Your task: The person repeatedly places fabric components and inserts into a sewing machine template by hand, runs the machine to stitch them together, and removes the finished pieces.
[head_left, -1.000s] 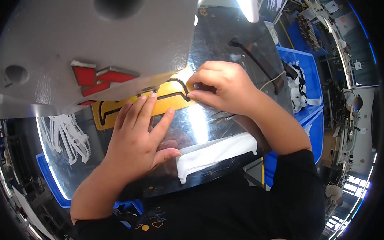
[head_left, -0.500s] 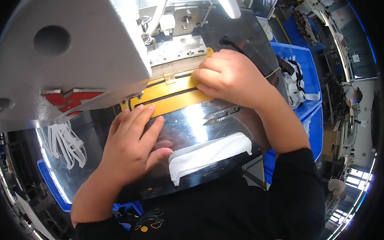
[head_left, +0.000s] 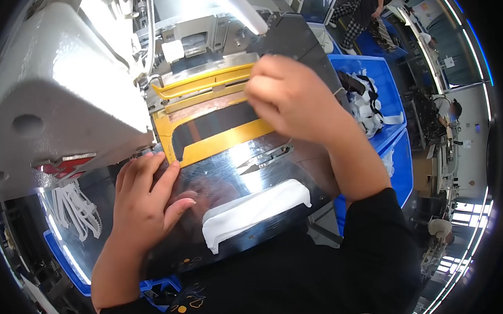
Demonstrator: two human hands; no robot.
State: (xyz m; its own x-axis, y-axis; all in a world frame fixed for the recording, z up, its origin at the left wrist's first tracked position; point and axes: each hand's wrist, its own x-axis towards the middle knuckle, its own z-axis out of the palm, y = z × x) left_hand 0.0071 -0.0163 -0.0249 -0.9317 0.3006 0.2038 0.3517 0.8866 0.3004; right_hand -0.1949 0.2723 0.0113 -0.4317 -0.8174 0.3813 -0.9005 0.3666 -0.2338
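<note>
A yellow frame [head_left: 224,144] lies on the shiny metal table under the machine, its upper yellow strip [head_left: 207,82] raised above the lower part. My left hand [head_left: 144,200] rests palm down, fingers spread, with its fingertips at the frame's lower left corner. At the frame's right end is my right hand [head_left: 292,100], its fingers curled around the edge of the raised strip; the fingertips are partly hidden. Nearer my body lies a folded white fabric piece [head_left: 258,212]. Metal snips [head_left: 266,159] lie between it and the frame.
The grey machine head [head_left: 70,101] fills the upper left. White strips [head_left: 77,209] lie at the table's left. Blue bins [head_left: 395,87] with white and black pieces stand at the right. A person [head_left: 362,19] stands beyond them.
The yellow frame's upper strip has lifted and now stands apart from the lower part, with my right hand at its end. My left hand has moved left and down. The view has shifted.
</note>
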